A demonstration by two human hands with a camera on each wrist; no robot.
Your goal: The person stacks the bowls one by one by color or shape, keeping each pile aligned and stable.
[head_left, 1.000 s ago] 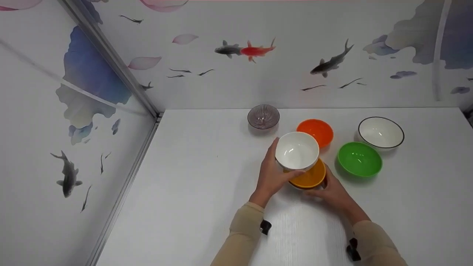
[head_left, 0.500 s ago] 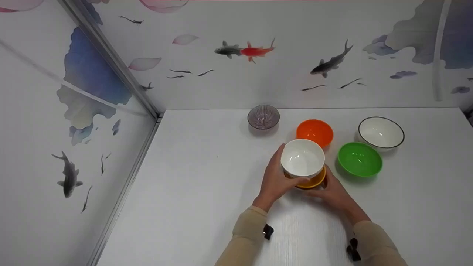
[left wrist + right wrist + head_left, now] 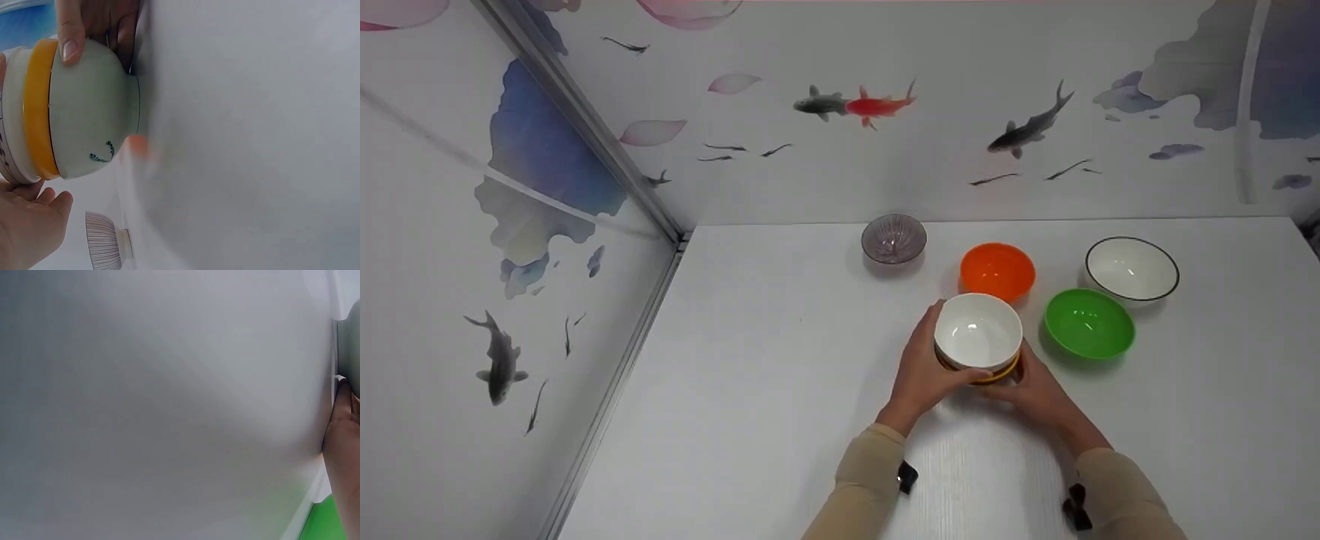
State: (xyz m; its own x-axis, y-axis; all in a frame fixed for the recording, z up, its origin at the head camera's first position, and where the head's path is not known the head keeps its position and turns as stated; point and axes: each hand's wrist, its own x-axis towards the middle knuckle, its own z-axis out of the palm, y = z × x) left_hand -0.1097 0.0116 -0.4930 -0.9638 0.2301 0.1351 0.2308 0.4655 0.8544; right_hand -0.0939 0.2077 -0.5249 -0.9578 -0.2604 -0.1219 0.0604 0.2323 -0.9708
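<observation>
A white bowl [image 3: 979, 330] sits in an orange-yellow bowl [image 3: 38, 112], which rests in a pale green bowl [image 3: 84, 109] with a small dark leaf design. My left hand [image 3: 924, 373] grips the white bowl from the left, thumb along its near side. In the left wrist view its patterned outer wall shows at the left edge. From the right, my right hand [image 3: 1039, 390] holds the pale green bowl low down, its thumb on the outer wall. That bowl's foot stands on the table, and the head view mostly hides it under the upper bowls.
Just behind the stack is an orange bowl [image 3: 997, 270]. A bright green bowl [image 3: 1089, 322] and a white bowl with a dark rim [image 3: 1132, 268] stand to the right. Further back, a ribbed purplish glass bowl [image 3: 893, 238] sits near the wall [image 3: 945, 172] on the white table [image 3: 750, 390].
My left hand has brought the white bowl right and toward me, down into the orange-yellow bowl, which it now mostly covers. My right hand has stayed in place.
</observation>
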